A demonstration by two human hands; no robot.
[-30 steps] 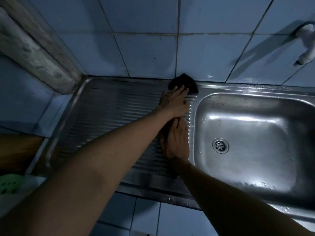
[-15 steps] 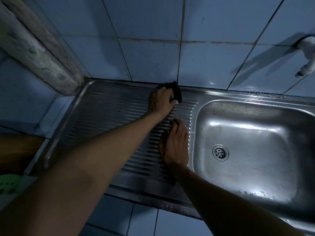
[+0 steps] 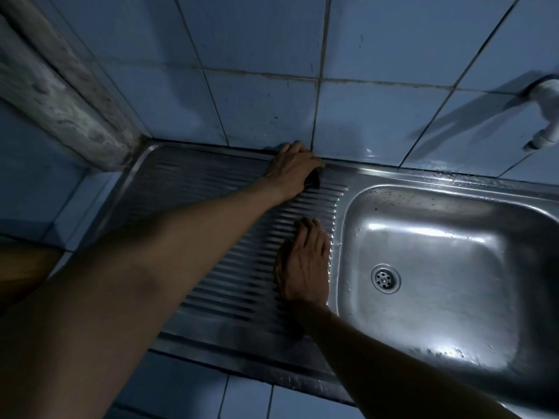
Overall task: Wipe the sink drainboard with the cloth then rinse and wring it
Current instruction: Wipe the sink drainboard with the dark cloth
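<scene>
The left hand (image 3: 292, 169) is positioned at the far edge of the ribbed steel drainboard (image 3: 193, 189), where the steel meets the blue tiled wall (image 3: 257, 65). Its fingers are curled downward over the dark cloth (image 3: 313, 179) and grip it against the drainboard surface. The cloth lies almost entirely beneath this hand; only a small dark portion is visible, protruding from under the palm on the side nearer the basin. How the cloth is folded cannot be determined, as the hand covers most of it.

The right hand (image 3: 304, 261) rests palm-down on the drainboard ribs, nearer to the person than the left hand and just beside the raised rim that borders the sink basin (image 3: 438, 252). Its fingers are extended, held close together, and point toward the wall. It holds nothing. The right hand and the cloth are apart, with a band of bare ribs between them.

The two forearms converge from the lower corners of the view, the left one crossing the drainboard diagonally.

The basin lies to the right of both hands, with a round drain strainer (image 3: 384, 278) in its floor. Water droplets and dark specks are visible on the basin walls and rim. A white tap (image 3: 547, 116) projects from the wall at the upper right edge of the view. A rough concrete post (image 3: 51, 95) stands at the left end of the drainboard.
</scene>
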